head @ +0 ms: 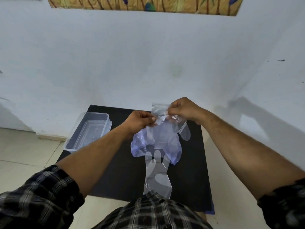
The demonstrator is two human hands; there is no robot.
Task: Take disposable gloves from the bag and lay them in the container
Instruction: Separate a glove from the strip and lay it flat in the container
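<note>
Thin plastic bag (159, 111) pinched by both hands (140, 120) (183, 109); ease one glove (156, 172) out slowly toward container (77, 142).

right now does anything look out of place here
Yes: one clear glove lies loose on the black mat, its cuff past the near edge, while the container looks empty.

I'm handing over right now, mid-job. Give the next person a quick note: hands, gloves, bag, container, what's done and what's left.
Left hand and right hand: both pinch the clear bag held above the black mat.
A bunch of gloves hangs from the bag.
One glove hangs lowest, near the shirt.
Container: on the mat's left edge, open, no gloves visible inside.
Done: gloves partly out.
Left: free them and lay them in the container.
</note>
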